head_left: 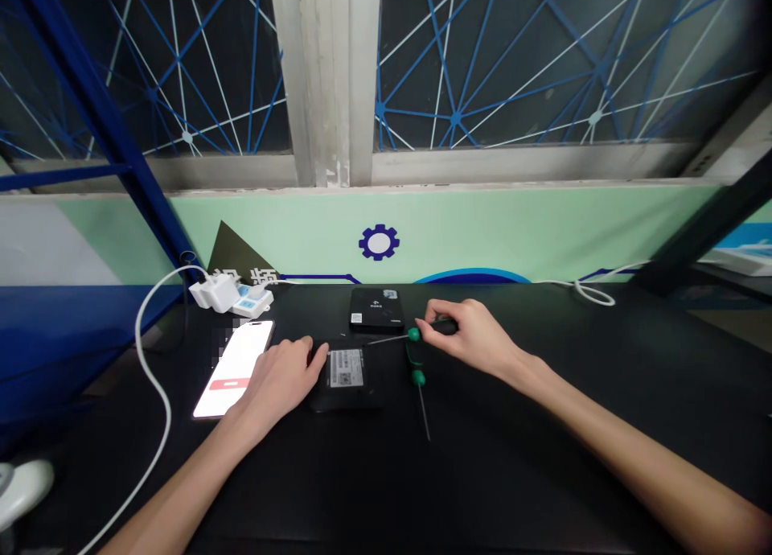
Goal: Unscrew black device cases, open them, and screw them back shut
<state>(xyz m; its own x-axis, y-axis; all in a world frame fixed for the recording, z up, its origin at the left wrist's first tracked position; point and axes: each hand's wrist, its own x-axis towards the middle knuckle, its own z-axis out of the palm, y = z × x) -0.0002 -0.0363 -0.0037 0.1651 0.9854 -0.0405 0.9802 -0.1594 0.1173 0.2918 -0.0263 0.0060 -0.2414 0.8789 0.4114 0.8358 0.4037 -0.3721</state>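
A flat black box (372, 390) with a white printed label lies on the black table. My left hand (288, 372) grips its left side, the thumb extended along the edge by the label. My right hand (467, 336) is closed around the black handle of a screwdriver (413, 335) with a green collar. Held almost level, its shaft points left, and the tip meets the box near its upper right corner. A second green-and-black screwdriver (418, 378) lies below my right hand, shaft toward me.
Behind the labelled box sits another black box (375, 309) with stickers. A lit phone (238, 366) lies beside my left wrist. White chargers on a power strip (252, 301) and a white cable (164, 402) are at the left. The wall (314, 229) closes off the back.
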